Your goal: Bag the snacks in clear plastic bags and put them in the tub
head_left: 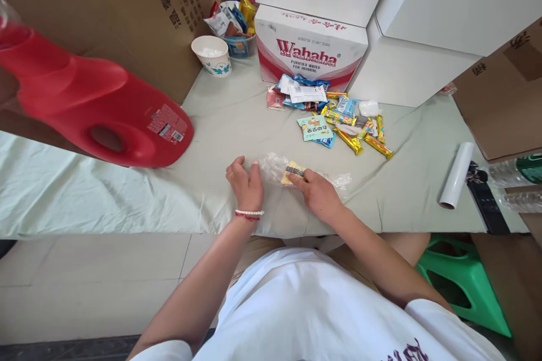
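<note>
A small yellow packet [293, 171] with a dark band lies over crumpled clear plastic wrap [271, 167] near the front of the cloth-covered table. My right hand [318, 193] is closed on the packet's right side, the index finger across it; the other fingers are partly hidden beneath the hand. More of the wrap shows past my right hand. Just left of the wrap, my left hand [246, 185] rests with thumb and fingers apart and nothing visible between them. Beyond the hands is a pile of snacks, with a light green packet [313, 128] and yellow-wrapped sticks [378, 146].
A red jug [139, 118] stands at left. Behind are a paper cup [213, 56], a tub of snacks [239, 45] and a Wahaha box [311, 48]. At right lie a white roll [457, 175] and plastic bottles [508, 172]; a green stool [470, 276] is below.
</note>
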Motion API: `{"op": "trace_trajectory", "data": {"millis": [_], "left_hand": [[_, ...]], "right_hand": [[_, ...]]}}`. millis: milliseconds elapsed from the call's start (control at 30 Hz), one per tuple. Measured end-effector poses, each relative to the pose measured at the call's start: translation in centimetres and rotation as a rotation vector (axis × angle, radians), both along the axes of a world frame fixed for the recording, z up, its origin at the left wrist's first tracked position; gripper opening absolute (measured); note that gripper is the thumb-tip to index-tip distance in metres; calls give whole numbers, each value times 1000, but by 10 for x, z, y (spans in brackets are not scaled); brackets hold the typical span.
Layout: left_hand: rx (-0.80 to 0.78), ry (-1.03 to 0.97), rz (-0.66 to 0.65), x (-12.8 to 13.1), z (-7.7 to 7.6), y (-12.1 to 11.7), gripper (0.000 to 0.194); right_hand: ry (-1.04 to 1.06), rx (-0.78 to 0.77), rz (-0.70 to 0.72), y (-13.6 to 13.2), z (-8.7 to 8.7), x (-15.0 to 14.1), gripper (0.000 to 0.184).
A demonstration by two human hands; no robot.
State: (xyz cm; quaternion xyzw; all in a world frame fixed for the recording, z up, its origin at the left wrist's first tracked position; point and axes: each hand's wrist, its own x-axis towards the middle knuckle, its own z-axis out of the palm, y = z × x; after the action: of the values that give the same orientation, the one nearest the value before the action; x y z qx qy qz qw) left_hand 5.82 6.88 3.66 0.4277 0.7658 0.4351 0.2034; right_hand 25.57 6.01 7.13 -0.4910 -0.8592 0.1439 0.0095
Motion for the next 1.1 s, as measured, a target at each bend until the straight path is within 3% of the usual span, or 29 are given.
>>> {"op": "trace_trajectory", "data": {"millis": [133, 267, 333, 433, 500, 567, 633, 733, 800, 867, 967, 1000, 1100], "left_hand": [[-148, 70, -177, 2, 14, 8, 25], [5, -154, -244, 17, 28, 3, 8], [42, -225, -354, 27, 34, -4, 4], [81, -131, -546, 40, 37, -13, 21], [108, -39, -588, 45, 33, -16, 34], [120, 24, -568, 48, 26, -15, 42], [121, 84, -527, 52, 18, -13, 43], [131, 192, -471, 63, 10, -10, 36], [135, 241, -431, 71, 7, -10, 32], [134, 265, -359, 75, 6, -10, 37], [79, 288, -244, 73, 3, -7, 61], [41, 296, -238, 71, 1, -6, 61], [-56, 323, -297, 68, 0, -4, 35]], "right_hand": [[26, -13, -9, 0, 3, 1, 51], [57, -15, -7, -1, 1, -2, 48], [89, -1, 3, -3, 0, -2, 44], [234, 16, 42, -8, -1, 4, 39], [431, -30, 99, -12, 0, 14, 41], [649, -125, 96, -13, -1, 25, 48], [761, -212, -64, -11, -4, 32, 54], [552, -253, -404, -4, -10, 34, 53], [295, -203, -505, -1, -13, 33, 45], [126, -96, -545, -2, -14, 34, 38], [75, 69, -575, -6, -14, 43, 30], [93, 109, -573, -8, -14, 47, 23], [210, 135, -568, -10, -8, 54, 11]]}}
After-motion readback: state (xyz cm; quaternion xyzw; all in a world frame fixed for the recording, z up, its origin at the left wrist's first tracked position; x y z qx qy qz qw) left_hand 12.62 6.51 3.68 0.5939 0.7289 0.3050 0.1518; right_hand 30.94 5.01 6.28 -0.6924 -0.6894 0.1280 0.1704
